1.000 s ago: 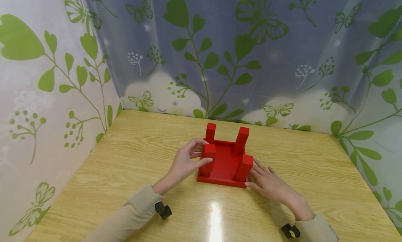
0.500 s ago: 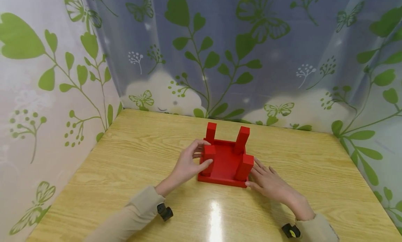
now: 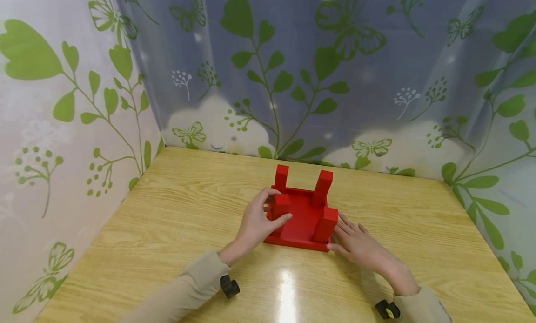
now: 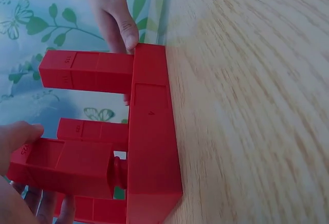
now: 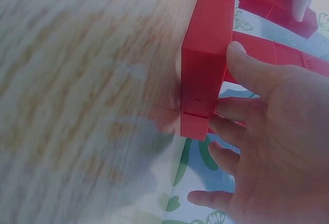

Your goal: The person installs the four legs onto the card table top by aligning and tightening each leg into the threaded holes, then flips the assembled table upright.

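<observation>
A small red table [image 3: 299,218] lies upside down on the wooden surface, its square legs pointing up. My left hand [image 3: 257,225] grips the near-left leg [image 3: 281,204] between thumb and fingers. In the left wrist view, a ridged, screw-like stub [image 4: 120,171] shows between this leg [image 4: 72,166] and the tabletop [image 4: 151,126], with a gap there. My right hand [image 3: 362,246] rests against the right side near the near-right leg [image 3: 325,225]. Its fingers are fairly straight, and the thumb touches the red edge in the right wrist view.
Two other red legs, far left [image 3: 281,176] and far right [image 3: 322,187], stand upright. The wooden table [image 3: 188,197] surrounds the red piece. Behind and beside it hang leaf-patterned curtains [image 3: 293,81]. A black wrist camera [image 3: 229,286] sits at the left cuff.
My left hand and wrist have turned and shifted slightly right, with the gripped leg moving a little right. My right hand and the red tabletop have stayed in place.
</observation>
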`<state>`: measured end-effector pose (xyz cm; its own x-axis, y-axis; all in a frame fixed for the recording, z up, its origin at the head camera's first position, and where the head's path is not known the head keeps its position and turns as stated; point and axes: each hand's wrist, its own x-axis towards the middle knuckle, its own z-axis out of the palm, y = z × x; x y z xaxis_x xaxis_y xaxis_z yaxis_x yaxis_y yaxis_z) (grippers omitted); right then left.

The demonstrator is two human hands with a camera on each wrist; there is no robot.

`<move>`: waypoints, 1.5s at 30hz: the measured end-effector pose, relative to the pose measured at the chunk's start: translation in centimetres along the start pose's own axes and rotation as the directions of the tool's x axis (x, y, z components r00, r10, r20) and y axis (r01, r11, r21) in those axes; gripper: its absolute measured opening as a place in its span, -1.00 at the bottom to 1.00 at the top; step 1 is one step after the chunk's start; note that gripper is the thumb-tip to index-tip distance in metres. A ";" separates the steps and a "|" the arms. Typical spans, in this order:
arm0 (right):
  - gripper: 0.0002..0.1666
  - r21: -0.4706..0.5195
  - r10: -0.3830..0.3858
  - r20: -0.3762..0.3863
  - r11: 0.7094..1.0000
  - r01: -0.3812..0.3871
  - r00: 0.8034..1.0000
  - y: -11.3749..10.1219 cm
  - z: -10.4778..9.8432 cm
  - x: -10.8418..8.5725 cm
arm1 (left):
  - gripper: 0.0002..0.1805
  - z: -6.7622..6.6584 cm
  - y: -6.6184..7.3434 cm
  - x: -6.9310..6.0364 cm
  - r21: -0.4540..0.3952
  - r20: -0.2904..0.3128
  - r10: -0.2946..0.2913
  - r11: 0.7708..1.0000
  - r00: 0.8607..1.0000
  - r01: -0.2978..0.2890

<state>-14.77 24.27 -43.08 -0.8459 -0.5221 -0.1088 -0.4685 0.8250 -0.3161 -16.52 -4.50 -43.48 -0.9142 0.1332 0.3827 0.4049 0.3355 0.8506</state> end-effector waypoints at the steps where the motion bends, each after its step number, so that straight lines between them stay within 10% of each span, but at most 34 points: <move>1: -0.14 -0.003 0.000 -0.001 1.000 0.000 1.000 0.0 0.0 0.0 | -0.45 0.0 0.0 0.0 0.002 -0.005 -0.001 1.000 1.000 0.001; 9: -0.16 -0.007 -0.010 -0.015 1.000 0.010 1.000 0.0 0.0 -0.1 | -0.43 -0.3 -0.1 -0.2 -0.020 -0.004 -0.006 1.000 1.000 0.006; 16: -0.16 -0.008 -0.005 -0.009 1.000 0.005 1.000 0.2 0.2 0.1 | -0.40 -1.7 -0.6 0.0 -0.129 0.146 -0.065 0.988 0.987 0.084; 31: -0.14 0.006 -0.001 -0.002 1.000 0.001 1.000 0.4 0.4 0.1 | -0.41 -4.4 -2.2 1.1 -0.315 0.476 0.066 0.944 0.877 0.100; 45: -0.14 0.000 -0.009 -0.013 1.000 0.009 1.000 0.3 0.2 0.1 | -0.44 -1.4 -1.3 0.5 -0.034 0.200 0.012 0.999 0.980 -0.006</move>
<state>-14.90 24.41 -43.41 -0.8450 -0.5264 -0.0941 -0.4757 0.8203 -0.3175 -17.46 -6.21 -43.84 -0.8937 0.3212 0.3134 0.4104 0.3028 0.8602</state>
